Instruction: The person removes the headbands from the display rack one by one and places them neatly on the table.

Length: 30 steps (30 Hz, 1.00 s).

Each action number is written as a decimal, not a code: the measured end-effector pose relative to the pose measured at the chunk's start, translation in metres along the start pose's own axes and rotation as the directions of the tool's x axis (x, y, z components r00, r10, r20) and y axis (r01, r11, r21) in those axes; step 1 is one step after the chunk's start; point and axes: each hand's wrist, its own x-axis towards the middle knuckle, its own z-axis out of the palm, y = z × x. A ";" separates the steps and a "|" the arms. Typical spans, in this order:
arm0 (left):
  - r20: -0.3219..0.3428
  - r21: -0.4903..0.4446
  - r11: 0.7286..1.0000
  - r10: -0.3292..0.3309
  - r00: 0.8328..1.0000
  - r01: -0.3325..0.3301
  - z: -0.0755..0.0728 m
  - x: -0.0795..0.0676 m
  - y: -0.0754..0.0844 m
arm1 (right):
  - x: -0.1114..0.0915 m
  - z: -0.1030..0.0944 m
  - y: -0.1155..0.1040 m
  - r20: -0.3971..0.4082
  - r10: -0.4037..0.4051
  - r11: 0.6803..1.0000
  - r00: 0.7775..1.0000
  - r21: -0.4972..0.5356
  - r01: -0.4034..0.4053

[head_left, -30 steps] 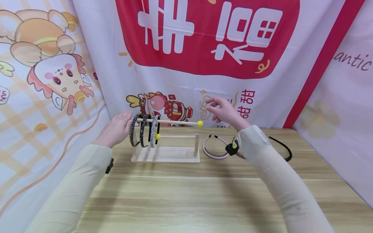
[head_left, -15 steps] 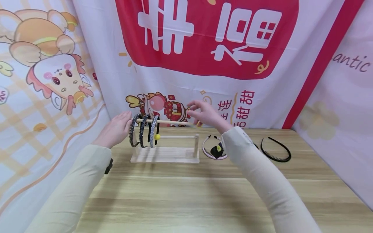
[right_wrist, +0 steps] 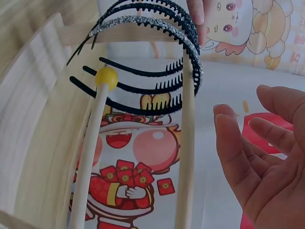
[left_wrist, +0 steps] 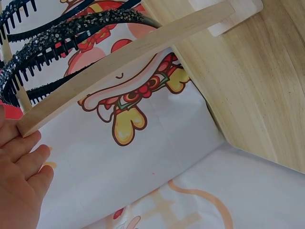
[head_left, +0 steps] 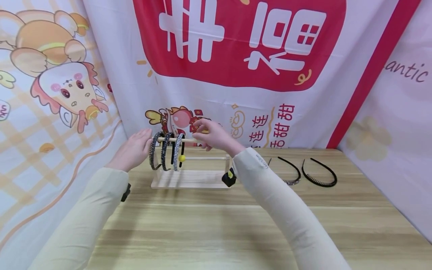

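Seeing tan wood-grain tabletop (head_left: 202, 228) across lower frame, printed white cloth walls (head_left: 126, 86) above; our relaxed left hand (head_left: 132, 150) touches pale wooden rack (head_left: 202, 179), loose-fingered right hand (head_left: 217, 137) beside it.

Three headbands (head_left: 164, 154) hung on the upper rod (head_left: 188, 140) of a wooden stand (head_left: 190, 181).

From the stand's centre, the left hand (head_left: 134, 148) lay toward ten o'clock, the right hand (head_left: 216, 136) hung by the rod toward one o'clock, and two more headbands (head_left: 335, 177) rested on the table (head_left: 189, 228) toward three o'clock.
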 end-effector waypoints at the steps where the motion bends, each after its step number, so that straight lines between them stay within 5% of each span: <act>1: 0.001 0.000 1.000 -0.001 1.000 0.001 0.000 0.000 0.000 | 0.001 0.002 0.000 0.001 0.003 1.000 1.000 0.008 -0.003; 30: -0.008 -0.006 1.000 0.013 1.000 -0.013 0.003 0.002 -0.003 | 0.028 0.062 0.007 0.031 0.088 0.992 0.996 0.086 -0.090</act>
